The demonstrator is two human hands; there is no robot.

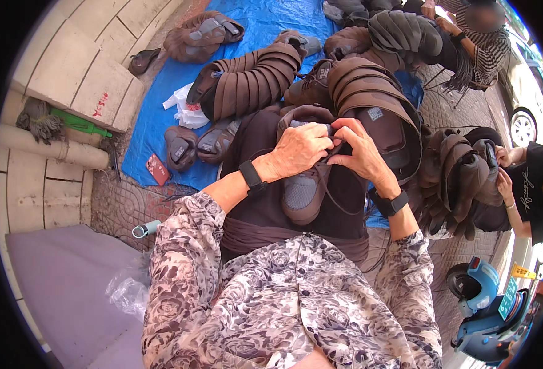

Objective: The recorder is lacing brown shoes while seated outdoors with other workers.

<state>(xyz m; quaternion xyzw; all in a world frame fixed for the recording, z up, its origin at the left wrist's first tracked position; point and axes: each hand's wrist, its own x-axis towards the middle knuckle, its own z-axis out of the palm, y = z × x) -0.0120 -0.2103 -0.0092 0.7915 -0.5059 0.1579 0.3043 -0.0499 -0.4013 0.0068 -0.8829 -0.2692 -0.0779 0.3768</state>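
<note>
- The brown shoe upper with a grey mesh toe lies on the person's dark-clothed lap, toe pointing toward the body, and serves as the landmark here.
- The left hand is closed over the top of that upper, fingers curled down on its tongue and collar.
- The right hand is pressed against the left one, fingertips pinched on the same upper at its opening; a dark lace trails from there down the upper's right side.
- Each wrist carries a black band, and the sleeves are of a grey flowered cloth.
- Just behind the upper rises a stacked row of brown uppers nested one in another, with a small pale square label on the inner side of the nearest one.
- Behind and left of the upper, a second nested row of brown uppers lies on a blue plastic sheet.
- On that sheet, left of the upper, lie two loose brown uppers, a crumpled white plastic bag and a flat red packet.
- Further left, off the sheet, a green stick rests on the pale stone step.
- Right of the upper, another person in a black top handles a further bundle of brown uppers.
- Below and right of the upper stands a blue scooter with a small green plate and a yellow tag beside it.
</note>
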